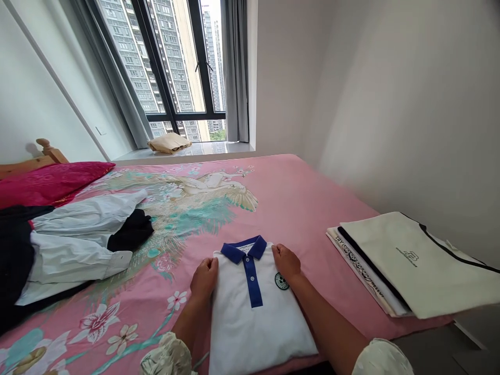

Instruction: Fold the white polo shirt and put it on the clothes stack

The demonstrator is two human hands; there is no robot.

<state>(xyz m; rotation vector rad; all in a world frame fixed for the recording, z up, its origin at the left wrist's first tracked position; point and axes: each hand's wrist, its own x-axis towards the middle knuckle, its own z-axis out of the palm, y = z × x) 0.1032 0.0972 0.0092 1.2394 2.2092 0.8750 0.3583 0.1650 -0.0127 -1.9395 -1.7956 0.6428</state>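
A white polo shirt (242, 328) with a navy collar and button placket lies folded, front side up, at the near edge of the bed. A round dark badge (282, 281) marks its chest. My left hand (204, 278) is closed on the shirt's left shoulder edge, beside the collar. On the other side of the collar, my right hand (287, 263) pinches the right shoulder edge. Both thumbs rest along the fabric, with the fingertips partly hidden.
The bed has a pink floral sheet (289, 208). White and black clothes (78, 245) lie loose at left, near a red pillow (54, 182). Flat cloth bags or garments (414, 260) are stacked at the right edge. A beige folded item (169, 142) sits on the windowsill.
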